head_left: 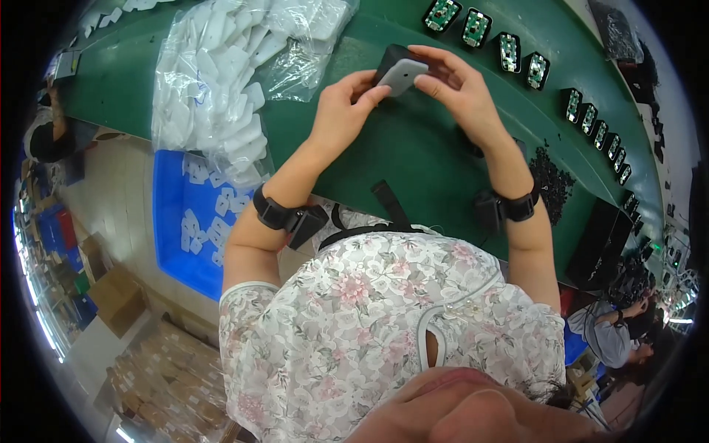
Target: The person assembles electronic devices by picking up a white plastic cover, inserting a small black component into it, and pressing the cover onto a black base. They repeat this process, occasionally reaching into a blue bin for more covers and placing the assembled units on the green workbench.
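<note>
Both of my hands hold a small black plastic housing [392, 59] above the green table. A light grey cover plate [405, 78] with a small dark hole lies against its near side, facing me. My left hand [348, 107] pinches the left end, its thumb on the lower corner of the cover. From the other side, my right hand [456, 85] grips the far edge with bent fingers and presses its thumb near the cover's right corner. The inside of the housing is hidden. Whether the cover is fully seated, I cannot tell.
Left of my hands lies a clear bag [210, 88] of white covers, above a blue bin [168, 221] with more. A row of black housings with green circuit boards [509, 53] curves along the far right. Small black parts [550, 177] are heaped by my right forearm.
</note>
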{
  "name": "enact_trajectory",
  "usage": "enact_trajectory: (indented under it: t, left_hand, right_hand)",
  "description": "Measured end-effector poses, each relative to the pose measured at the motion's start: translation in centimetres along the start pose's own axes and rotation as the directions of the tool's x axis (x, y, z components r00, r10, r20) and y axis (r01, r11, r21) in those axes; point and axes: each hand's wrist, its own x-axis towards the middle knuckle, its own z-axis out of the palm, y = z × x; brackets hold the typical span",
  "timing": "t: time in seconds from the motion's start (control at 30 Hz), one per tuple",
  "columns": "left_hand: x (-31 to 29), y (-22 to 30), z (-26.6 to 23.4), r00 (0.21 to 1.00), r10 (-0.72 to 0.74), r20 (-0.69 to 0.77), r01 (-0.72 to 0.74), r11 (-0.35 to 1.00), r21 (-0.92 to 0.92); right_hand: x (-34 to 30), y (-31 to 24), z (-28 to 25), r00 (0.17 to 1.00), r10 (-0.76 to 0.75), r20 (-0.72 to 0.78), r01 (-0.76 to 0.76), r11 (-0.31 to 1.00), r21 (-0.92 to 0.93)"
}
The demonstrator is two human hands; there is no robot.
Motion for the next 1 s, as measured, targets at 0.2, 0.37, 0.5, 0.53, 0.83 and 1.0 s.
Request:
enact_trajectory:
  t: [0.2,0.37,0.5,0.53,0.83,1.0]
  left_hand:
    - [-0.8,1.7,0.7,0.948,-0.271,0.167,0.31,0.668,-0.677]
    - [-0.4,2.4,-0.2,0.964,-0.256,0.075,0.237,0.695,-0.679]
    - [-1.0,1.7,-4.1,0.926,0.119,-0.357,-0.082,0.99,0.116]
    - [-0.5,0.5,-5.3,0.848,0.341,-0.406,-0.179,0.905,0.387]
    - [2.0,-3.1,-9.5,0.952,0.255,-0.17,0.081,0.325,0.942]
    - [2.4,-2.4,-9.5,0.928,0.329,-0.176,0.07,0.311,0.948]
  right_hand:
    - [0.2,0.2,2.6,0.985,-0.112,-0.134,0.111,0.994,-0.017]
    - [2.8,-0.9,2.6,0.955,-0.291,-0.056,0.271,0.934,-0.235]
    - [8.7,-1.6,-0.2,0.936,-0.352,0.002,0.306,0.81,-0.501]
    - [10.5,-1.2,-1.2,0.923,-0.385,0.002,0.316,0.755,-0.574]
    - [17.9,-0.6,-2.9,0.945,-0.236,0.226,0.318,0.502,-0.804]
    - [20.2,1.5,-3.9,0.943,-0.274,0.191,0.277,0.322,-0.906]
